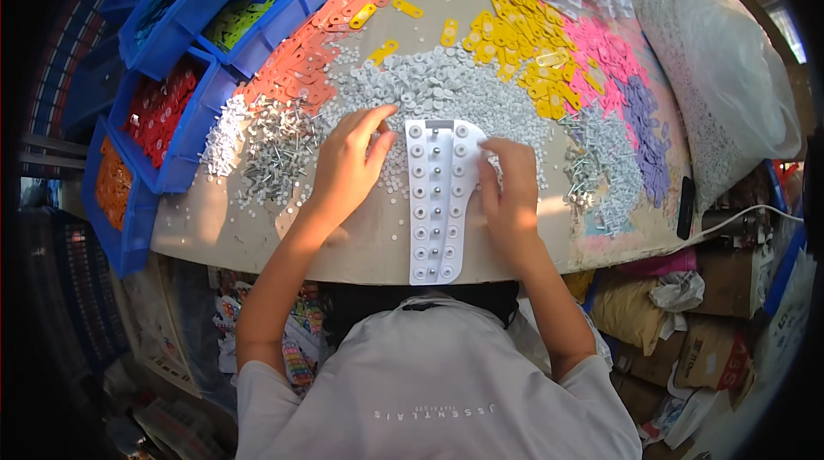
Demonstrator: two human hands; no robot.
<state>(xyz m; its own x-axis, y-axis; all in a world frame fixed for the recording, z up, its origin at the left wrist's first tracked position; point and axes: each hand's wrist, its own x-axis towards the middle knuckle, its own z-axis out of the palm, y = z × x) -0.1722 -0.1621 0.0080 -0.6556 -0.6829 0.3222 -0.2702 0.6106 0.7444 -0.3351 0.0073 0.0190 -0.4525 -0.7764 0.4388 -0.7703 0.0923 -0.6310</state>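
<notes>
White fixture [445, 220] lies at the near edge of the desk [369, 245], lengthwise to the person, between the two hands. Round white pieces sit in two columns along it, with a row of metal studs down the middle. Left hand [346, 161]: just left of the fixture's upper end; thumb and forefinger apart, forefinger over the margin of a heap of white discs [412, 87]. Right hand [515, 190]: fingers bent at the fixture's upper right edge, thumb just below; from this angle it cannot be told whether they are clamped on it.

Beyond the hands, metal pins [276, 147] are heaped at left, a second pin heap [605, 164] at right. Farther out: coral strips [296, 61] left, yellow strips [519, 22] right of centre, pink strips [598, 44] and purple strips [650, 147] right. Blue bins [136, 241] flank the left side; a translucent bag [721, 65] stands at right.
</notes>
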